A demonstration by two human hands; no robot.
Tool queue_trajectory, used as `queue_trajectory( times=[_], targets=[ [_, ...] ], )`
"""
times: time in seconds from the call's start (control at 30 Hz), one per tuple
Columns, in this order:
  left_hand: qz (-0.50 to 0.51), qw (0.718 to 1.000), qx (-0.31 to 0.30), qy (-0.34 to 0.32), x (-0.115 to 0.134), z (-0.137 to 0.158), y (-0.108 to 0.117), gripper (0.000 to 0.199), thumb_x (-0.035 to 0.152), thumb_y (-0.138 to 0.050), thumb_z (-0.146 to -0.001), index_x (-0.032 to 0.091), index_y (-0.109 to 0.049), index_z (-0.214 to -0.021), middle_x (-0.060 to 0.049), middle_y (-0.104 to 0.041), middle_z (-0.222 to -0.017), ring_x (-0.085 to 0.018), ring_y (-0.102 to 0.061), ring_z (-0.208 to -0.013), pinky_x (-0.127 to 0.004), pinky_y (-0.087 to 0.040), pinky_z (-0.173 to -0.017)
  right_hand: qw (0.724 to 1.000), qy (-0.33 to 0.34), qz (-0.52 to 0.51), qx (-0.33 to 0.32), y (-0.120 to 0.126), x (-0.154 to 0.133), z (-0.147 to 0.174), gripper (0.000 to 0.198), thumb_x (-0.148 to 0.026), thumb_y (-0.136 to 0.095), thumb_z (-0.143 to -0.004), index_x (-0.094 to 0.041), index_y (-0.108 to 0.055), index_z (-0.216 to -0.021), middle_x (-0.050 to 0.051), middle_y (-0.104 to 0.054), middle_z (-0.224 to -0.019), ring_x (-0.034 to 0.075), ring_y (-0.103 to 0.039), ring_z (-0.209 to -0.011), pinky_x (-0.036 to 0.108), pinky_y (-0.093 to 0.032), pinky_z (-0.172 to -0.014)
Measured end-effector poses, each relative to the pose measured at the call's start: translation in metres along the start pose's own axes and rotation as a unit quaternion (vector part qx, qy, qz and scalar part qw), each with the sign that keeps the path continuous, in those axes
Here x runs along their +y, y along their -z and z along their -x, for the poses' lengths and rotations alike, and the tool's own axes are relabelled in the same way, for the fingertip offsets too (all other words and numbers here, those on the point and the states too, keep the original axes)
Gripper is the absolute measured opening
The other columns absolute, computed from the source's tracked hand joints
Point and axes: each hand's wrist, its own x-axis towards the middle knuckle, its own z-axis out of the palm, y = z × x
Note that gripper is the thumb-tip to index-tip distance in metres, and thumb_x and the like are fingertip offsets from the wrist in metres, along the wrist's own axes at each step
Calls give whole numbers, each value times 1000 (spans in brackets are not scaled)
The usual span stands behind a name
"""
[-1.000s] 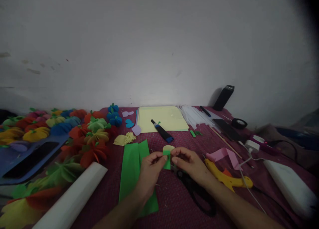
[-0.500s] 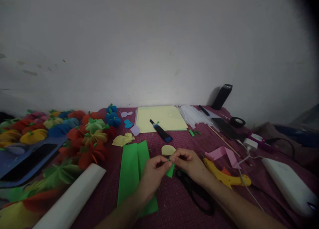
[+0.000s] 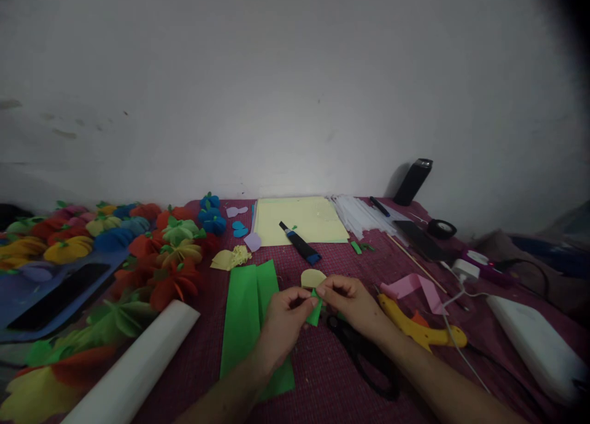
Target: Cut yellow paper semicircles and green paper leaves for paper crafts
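Observation:
Between the fingertips of my left hand [image 3: 284,319] and my right hand [image 3: 348,298] is a small piece of green paper [image 3: 314,312], pinched from both sides. Just behind it lies a pale yellow rounded paper piece [image 3: 312,278]. Folded green paper sheets [image 3: 239,325] lie under and beside my left forearm. Black-handled scissors [image 3: 364,356] rest on the cloth below my right wrist, partly covered by it. To the right of that wrist is a yellow glue gun [image 3: 415,329] with a pink paper strip [image 3: 417,284] behind it.
Many coloured paper pumpkins [image 3: 179,233] crowd the left side, by a white roll [image 3: 138,362]. A craft knife [image 3: 299,243] lies on yellow sheets [image 3: 276,212]. At right are a black bottle [image 3: 413,181], black tape [image 3: 441,228], a charger [image 3: 465,269] and a white box-like device [image 3: 530,332].
The green piece shows more of its upper part between my fingertips now. Both hands keep nearly the same place; the whole view has shifted slightly.

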Motion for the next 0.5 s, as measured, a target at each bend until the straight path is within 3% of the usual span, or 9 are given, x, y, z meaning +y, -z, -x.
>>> queue_trajectory(
  times=[0.23,0.43,0.5],
  targets=[
    [-40,997,2,-66,-3,-3,2,16,30,-61,-71,16,-62,-63,3,-49,-56,-10,-39,-53,-22,-30,-51,996,39,73,-9,2,-3,1,24,-36,-56,-79,-16,-61,-66,-2,-54,-59,11,-47,-58,23,-38,-55],
    [-21,998,2,-59,0,-1,1,16,30,-62,-70,15,-63,-67,2,-52,-58,-10,-41,-54,-21,-33,-52,995,46,84,-4,3,-3,3,22,-32,-56,-79,-16,-61,-65,-2,-55,-60,11,-49,-58,23,-39,-56],
    [1,999,2,-48,1,-2,2,17,32,-64,-69,15,-63,-66,2,-51,-58,-10,-41,-54,-21,-33,-51,996,48,77,-10,4,-1,1,20,-33,-54,-81,-16,-63,-74,-1,-58,-65,12,-51,-60,23,-40,-57]
  ],
)
